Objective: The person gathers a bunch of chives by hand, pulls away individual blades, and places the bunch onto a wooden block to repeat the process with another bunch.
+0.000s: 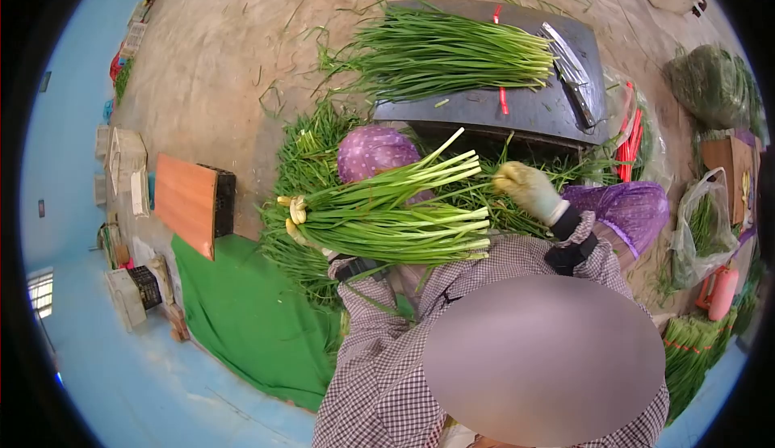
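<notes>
My gloved left hand (pixel 297 212) is wrapped round the leafy part of a bunch of garlic chives (pixel 387 210), whose pale stalk ends fan out to the right in two clumps. Right of those ends is my gloved right hand (pixel 525 190), its fingers curled together; whatever is between them is hidden. Loose chives (pixel 311 153) lie heaped around my knees, which have purple covers. In front, a dark low table (pixel 484 113) bears a large bundle of chives (pixel 460 52) across red ties, with a knife (pixel 571 73) at its right.
Red tie strips (pixel 630 141) lie in clear plastic right of the table. Farther right are a bagged green bundle (pixel 710 85), a plastic bag (pixel 702 222) and tied chives (pixel 694 347). A green cloth (pixel 242 311) and an orange board (pixel 184 202) are at left.
</notes>
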The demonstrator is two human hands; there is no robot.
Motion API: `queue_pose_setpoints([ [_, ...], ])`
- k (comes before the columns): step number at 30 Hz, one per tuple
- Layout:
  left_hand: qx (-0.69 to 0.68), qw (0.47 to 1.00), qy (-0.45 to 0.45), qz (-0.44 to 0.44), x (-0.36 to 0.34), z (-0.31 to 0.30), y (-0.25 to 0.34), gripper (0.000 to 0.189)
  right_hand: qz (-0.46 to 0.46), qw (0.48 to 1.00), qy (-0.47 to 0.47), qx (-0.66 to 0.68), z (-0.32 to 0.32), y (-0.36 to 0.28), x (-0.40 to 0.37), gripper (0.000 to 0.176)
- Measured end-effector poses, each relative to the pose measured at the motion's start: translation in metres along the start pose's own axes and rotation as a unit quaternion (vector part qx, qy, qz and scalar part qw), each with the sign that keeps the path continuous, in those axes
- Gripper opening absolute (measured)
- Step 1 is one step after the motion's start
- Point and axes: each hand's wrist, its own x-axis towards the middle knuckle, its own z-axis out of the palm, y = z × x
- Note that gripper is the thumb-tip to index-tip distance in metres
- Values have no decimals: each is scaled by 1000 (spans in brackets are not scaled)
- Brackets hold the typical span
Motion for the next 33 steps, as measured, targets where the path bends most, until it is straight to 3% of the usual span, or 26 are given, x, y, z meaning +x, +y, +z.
queue_pose_setpoints([
  [1, -4, 1000, -2, 4, 0, -1, 1, 38, 73, 992, -16, -99, 3, 29, -11, 31],
  [2, -7, 1000, -3, 6, 0, -1, 1, 38, 154, 953, -157, -208, -6, 42, -17, 38],
  [5, -40, 998, -34, -33, 3, -2, -2, 37, 77, 989, -43, -122, -11, 3, -13, 37],
  [6, -58, 997, -39, -33, 2, 4, -7, 36, -1, 1000, -7, 23, 1, 2, -2, 29],
  [7, -76, 996, -44, -34, 2, 14, -16, 36, -210, 978, 1, -16, 0, -11, 15, 29],
  [8, -87, 994, -53, -41, 5, 17, -18, 36, -124, 970, -92, 188, 6, -31, 23, 29],
  [9, -97, 992, -62, -47, 7, 20, -20, 36, -11, 914, -143, 379, 13, -51, 31, 30],
  [11, -104, 989, -81, -73, 15, 17, -13, 36, 60, 867, -179, 462, 33, -70, 40, 29],
  [14, -65, 993, -89, -33, 13, 17, -14, 37, -12, 965, 1, 261, 35, -81, 41, 29],
  [20, -86, 995, -45, -28, 6, 12, -13, 41, -27, 988, 105, 110, 27, -96, 29, 23],
  [23, -77, 996, -44, -20, 6, 7, -12, 42, -77, 981, 169, 60, 34, -91, 29, 19],
  [25, -72, 996, -41, -28, 7, 4, -11, 43, -12, 955, 137, 261, 46, -82, 29, 26],
  [28, -75, 996, -43, -33, 3, 8, -13, 43, 107, 851, 130, 497, 45, -72, 18, 25],
  [30, -77, 996, -43, -27, 1, 10, -14, 43, 33, 966, 159, 200, 30, -64, 11, 11],
  [31, -76, 996, -42, -23, 1, 10, -14, 43, 7, 980, 193, 49, 21, -61, 7, 13],
  [33, -88, 996, -31, -15, 0, 10, -14, 42, 19, 957, 233, 170, 3, -57, 1, 18],
])
